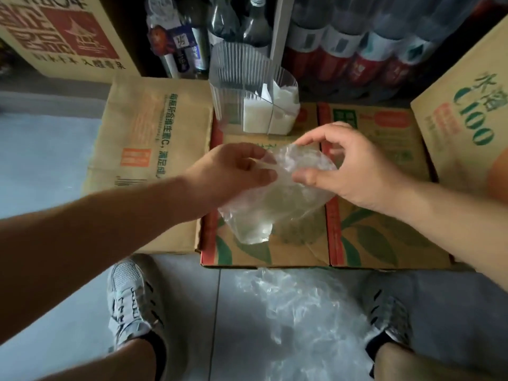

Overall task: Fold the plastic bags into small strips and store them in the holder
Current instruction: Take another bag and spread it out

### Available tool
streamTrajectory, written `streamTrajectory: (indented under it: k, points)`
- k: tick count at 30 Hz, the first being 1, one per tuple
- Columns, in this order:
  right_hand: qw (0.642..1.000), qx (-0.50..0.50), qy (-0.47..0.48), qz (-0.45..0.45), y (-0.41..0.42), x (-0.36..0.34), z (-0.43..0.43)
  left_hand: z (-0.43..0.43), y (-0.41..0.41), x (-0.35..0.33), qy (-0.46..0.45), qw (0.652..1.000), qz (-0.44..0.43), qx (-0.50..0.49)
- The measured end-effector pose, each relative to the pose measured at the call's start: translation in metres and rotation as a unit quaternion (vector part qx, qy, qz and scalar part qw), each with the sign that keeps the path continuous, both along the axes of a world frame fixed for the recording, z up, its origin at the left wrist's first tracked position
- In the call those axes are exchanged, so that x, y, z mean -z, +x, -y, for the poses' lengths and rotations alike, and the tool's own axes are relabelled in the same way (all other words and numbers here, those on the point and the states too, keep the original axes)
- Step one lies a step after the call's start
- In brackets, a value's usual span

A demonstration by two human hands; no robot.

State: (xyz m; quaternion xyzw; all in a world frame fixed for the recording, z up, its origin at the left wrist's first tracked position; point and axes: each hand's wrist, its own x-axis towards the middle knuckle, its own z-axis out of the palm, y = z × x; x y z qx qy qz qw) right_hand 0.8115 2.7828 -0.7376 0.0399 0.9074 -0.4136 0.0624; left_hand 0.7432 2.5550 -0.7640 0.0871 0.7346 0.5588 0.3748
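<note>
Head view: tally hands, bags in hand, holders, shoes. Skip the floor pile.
hands: 2, left hand and right hand
plastic bag in hand: 1
holder: 1
shoes: 2, left shoe and right shoe
total: 6

Dim indoor light, soft blur thru-out, wide-angle edge warp — faint glare

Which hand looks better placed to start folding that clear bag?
Right, probably. The right hand pinches the bag by its upper edge between thumb and fingers, ready to bring it over, while the left hand grips its side, steadying it.
</note>
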Motion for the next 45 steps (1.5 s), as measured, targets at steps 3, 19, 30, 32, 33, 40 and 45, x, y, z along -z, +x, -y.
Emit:
streamTrajectory:
  k: [3,19,30,32,33,40,45]
  points:
    - [0.999,0.027,-0.016,-0.032,-0.006,0.018,0.002,-0.005,0.005,0.010,0.024,1.000,-0.005,-0.017]
    - [0.949,0.190,-0.253,0.014,-0.011,0.027,-0.005,-0.015,0.022,0.023,0.055,0.998,-0.028,-0.013]
    - [0.960,0.156,-0.234,0.007,-0.016,0.031,0.006,-0.022,0.005,0.014,-0.021,0.996,-0.069,0.049]
    - [0.963,0.126,-0.240,0.013,-0.013,0.031,0.009,-0.030,0.002,0.014,0.068,0.996,-0.055,-0.012]
    - [0.961,0.110,-0.252,0.024,-0.011,0.031,0.010,-0.033,0.001,0.012,0.103,0.994,-0.029,-0.031]
    - [0.928,0.017,-0.352,0.123,0.001,0.038,-0.013,-0.026,-0.006,0.021,0.164,0.951,0.138,-0.224]
    - [0.884,-0.006,-0.436,0.171,0.005,0.040,-0.020,-0.022,-0.012,0.023,0.176,0.929,0.157,-0.284]
